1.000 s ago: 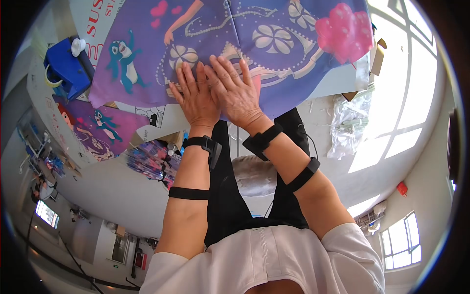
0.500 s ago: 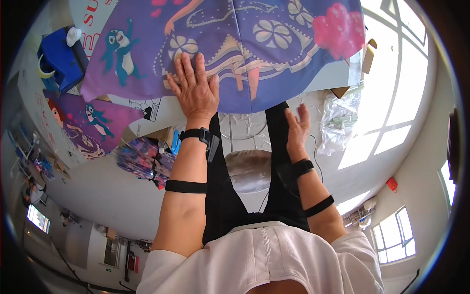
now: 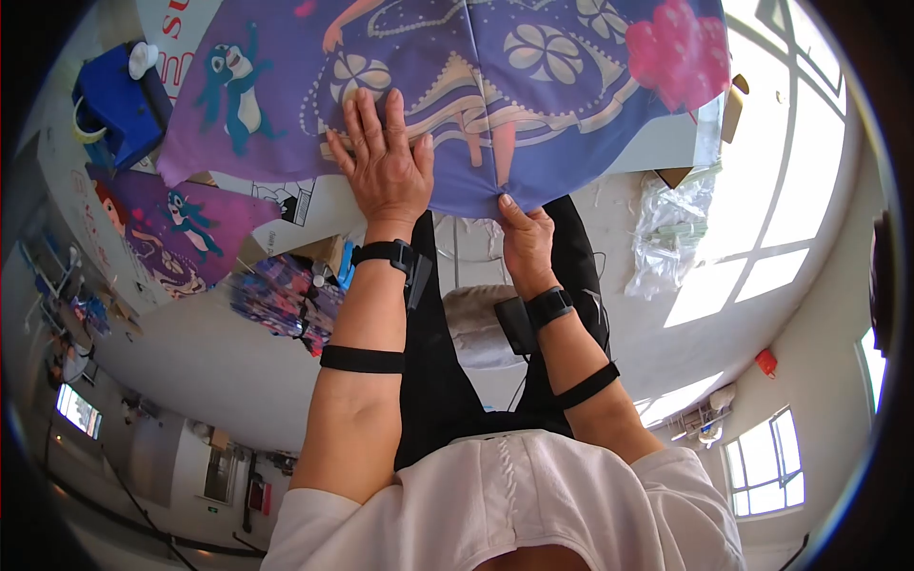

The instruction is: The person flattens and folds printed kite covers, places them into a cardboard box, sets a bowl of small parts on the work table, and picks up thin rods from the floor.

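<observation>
A large purple printed cloth (image 3: pixel 562 124) spreads over white printed cardboard (image 3: pixel 328 202), with a crease running down its middle. My left hand (image 3: pixel 388 171) lies flat on the cloth's lower left part, fingers spread. At the near edge, by the crease, my right hand (image 3: pixel 527 238) pinches the cloth between thumb and fingers. Both wrists wear black straps with small devices.
A blue tape dispenser (image 3: pixel 124 109) stands at the upper left. Below it lies a smaller purple printed piece (image 3: pixel 171 228). A bundle of colourful fabric (image 3: pixel 286 300) is under the table edge. Clear plastic bags (image 3: pixel 671 233) lie at the right.
My right hand lifted off the cloth beside my left hand, moved back toward my body, then came to the near edge and took hold of it. My left hand stayed flat on the cloth.
</observation>
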### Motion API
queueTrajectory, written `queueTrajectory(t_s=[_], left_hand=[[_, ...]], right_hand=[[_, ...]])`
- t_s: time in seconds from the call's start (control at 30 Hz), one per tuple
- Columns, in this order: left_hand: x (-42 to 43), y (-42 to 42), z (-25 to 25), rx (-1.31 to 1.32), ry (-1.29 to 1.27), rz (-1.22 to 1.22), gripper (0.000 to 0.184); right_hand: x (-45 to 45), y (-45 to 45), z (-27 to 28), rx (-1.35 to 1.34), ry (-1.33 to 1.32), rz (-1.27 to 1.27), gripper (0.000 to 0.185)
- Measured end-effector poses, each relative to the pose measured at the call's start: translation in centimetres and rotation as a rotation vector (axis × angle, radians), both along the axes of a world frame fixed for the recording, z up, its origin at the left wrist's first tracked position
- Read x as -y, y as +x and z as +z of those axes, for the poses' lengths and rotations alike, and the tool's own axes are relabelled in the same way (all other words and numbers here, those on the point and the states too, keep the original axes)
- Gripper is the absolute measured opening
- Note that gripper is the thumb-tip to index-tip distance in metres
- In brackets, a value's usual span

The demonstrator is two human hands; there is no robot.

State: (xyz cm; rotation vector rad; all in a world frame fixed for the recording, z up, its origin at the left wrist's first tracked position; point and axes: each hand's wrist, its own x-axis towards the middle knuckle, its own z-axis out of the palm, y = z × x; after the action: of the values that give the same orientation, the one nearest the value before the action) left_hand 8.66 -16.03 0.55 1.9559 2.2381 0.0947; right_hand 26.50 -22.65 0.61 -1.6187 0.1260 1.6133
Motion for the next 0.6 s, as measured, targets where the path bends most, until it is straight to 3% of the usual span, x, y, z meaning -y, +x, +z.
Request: queueTrajectory(t_s=[0.07,0.13,0.2,0.3,0.37,0.43,0.47,0.53,0.6], left_hand=[[0.1,0.0,0.1,0.026,-0.003,0.000,0.064],[0.1,-0.1,0.2,0.044,-0.010,0.006,0.066],[0.0,-0.2,0.3,0.074,-0.025,0.018,0.068],[0.0,-0.3,0.6,0.150,-0.035,0.046,0.071],[0.0,-0.3,0.7,0.195,-0.053,0.059,0.070],[0.2,-0.3,0.5,0.180,-0.027,0.067,0.070],[0.2,-0.4,0.4,0.186,-0.010,0.058,0.069],[0.0,-0.5,0.7,0.195,-0.028,0.067,0.066],[-0.2,-0.9,1.4,0.289,-0.050,0.075,0.064]], right_hand=[[1.9,2.4,-1.1,-0.081,0.013,-0.019,0.012],[2.0,4.9,0.7,0.157,-0.145,0.055,0.016],[2.0,6.4,2.6,0.365,-0.084,0.289,0.019],[-1.4,3.0,5.6,0.650,0.321,0.763,0.017],[-6.9,-1.1,6.5,0.971,0.826,1.059,0.013],[-10.8,-4.5,4.8,1.107,0.971,1.173,0.031],[-12.4,-5.8,3.4,1.093,0.986,1.167,0.031],[-14.8,-7.2,1.0,1.317,0.952,1.282,0.048],[-15.3,-7.8,0.4,1.415,0.878,1.348,0.052]])
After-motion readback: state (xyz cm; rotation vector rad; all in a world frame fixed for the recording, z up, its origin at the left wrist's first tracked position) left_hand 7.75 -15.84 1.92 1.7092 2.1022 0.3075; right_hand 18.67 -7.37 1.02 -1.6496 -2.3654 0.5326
